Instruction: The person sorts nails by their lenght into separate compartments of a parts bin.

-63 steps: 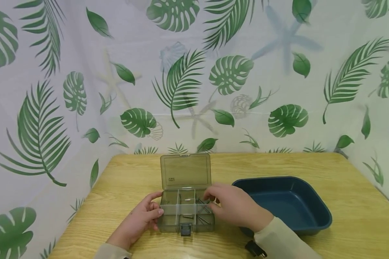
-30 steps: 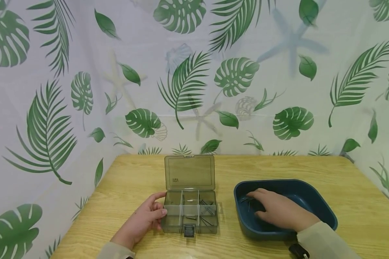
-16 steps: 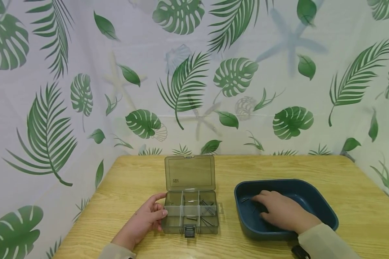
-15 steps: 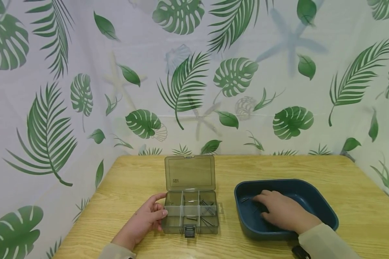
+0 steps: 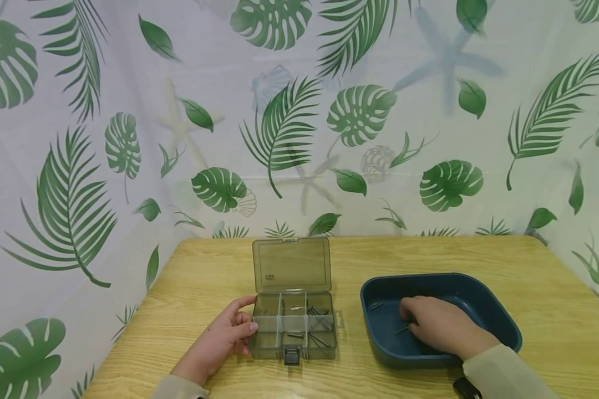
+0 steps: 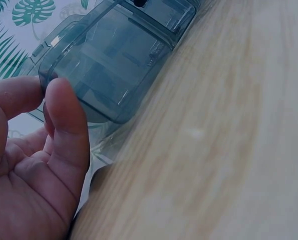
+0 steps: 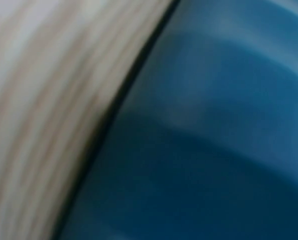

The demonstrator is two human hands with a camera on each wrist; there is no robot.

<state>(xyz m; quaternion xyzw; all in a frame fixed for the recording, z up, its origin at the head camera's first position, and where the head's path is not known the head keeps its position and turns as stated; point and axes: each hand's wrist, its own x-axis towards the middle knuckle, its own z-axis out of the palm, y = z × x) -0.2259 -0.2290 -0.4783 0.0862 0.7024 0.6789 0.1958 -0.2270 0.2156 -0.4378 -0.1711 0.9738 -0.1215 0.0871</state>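
Note:
A smoky clear compartment box (image 5: 267, 338) stands on the table, its lid (image 5: 292, 266) raised at the back. My left hand (image 5: 219, 332) holds its left side; in the left wrist view the thumb (image 6: 66, 110) and index finger grip the box's edge. Thin nail-like metal pieces (image 5: 319, 320) lie in the right column, and a shorter piece (image 5: 295, 334) lies front middle. My right hand (image 5: 441, 324) is inside the blue bin (image 5: 379, 346), fingers curled down, with a thin nail-like piece (image 5: 402, 330) sticking out at the thumb. The right wrist view shows only blurred bin and table.
Another small metal piece (image 5: 376, 306) lies at the bin's left end. The box's dark latch (image 5: 292, 355) hangs at its front. A leaf-printed cloth (image 5: 299, 138) rises behind the wooden table (image 5: 219, 260).
The right hand has gone from the box's right column into the blue bin, then shifted slightly right there, fingers curling. The left hand keeps its place on the box.

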